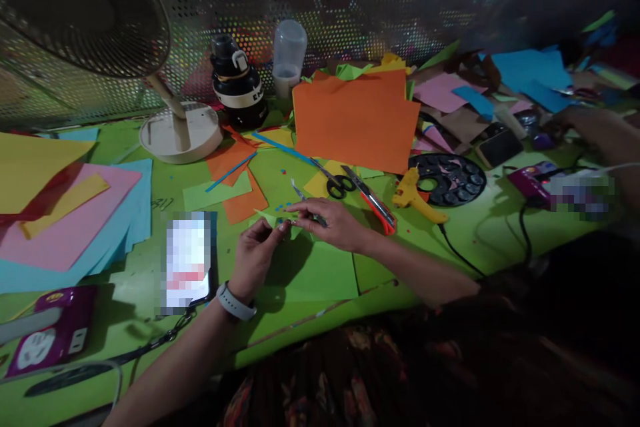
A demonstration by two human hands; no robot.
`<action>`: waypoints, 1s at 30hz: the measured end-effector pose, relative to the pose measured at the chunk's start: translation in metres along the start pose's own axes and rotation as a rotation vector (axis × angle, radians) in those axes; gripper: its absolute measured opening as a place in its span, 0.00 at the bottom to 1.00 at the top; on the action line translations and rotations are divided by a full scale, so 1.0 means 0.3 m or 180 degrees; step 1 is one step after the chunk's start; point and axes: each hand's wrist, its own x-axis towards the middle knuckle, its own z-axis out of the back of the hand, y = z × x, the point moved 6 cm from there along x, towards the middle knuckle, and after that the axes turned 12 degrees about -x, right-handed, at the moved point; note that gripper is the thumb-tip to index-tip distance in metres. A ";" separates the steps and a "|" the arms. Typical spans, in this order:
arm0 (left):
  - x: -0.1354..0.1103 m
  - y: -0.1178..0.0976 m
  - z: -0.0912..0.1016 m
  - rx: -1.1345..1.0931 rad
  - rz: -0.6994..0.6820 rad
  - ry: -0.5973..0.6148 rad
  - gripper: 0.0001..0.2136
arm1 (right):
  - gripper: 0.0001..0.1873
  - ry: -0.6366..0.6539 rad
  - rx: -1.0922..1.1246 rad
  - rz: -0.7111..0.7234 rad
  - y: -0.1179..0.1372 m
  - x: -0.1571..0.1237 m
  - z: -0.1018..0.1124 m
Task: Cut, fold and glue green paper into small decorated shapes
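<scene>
One tiny, half-hidden piece (291, 221) — pinching it in nearly closed left hand (254, 250), at green sheet (320, 275)'s far side | seemingly cradling slim tool (299, 191) in half-curled right hand (333, 223) | likely doing fine handwork, next calling for steady fingertips

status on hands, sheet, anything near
Left hand, right hand close together over green sheet. Anything between them too small to tell. Scissors, cutter just beyond.

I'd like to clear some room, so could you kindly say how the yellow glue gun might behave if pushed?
The yellow glue gun looks like moulded plastic, so it should stay rigid. Lying on its side, it would probably slide rather than roll. Its black cord may drag or tug it back.
</scene>
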 end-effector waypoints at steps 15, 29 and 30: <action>0.001 -0.025 0.012 -0.0607 -0.0008 -0.0354 0.13 | 0.13 -0.0155 0.0258 -0.0211 -0.060 0.010 0.078; -0.028 -0.027 -0.033 -0.0272 0.0265 0.0201 0.13 | 0.16 0.0052 -0.0026 0.0068 -0.035 0.018 0.063; -0.028 -0.028 -0.033 -0.0286 0.0267 0.0214 0.13 | 0.16 0.0063 -0.0024 0.0080 -0.031 0.019 0.062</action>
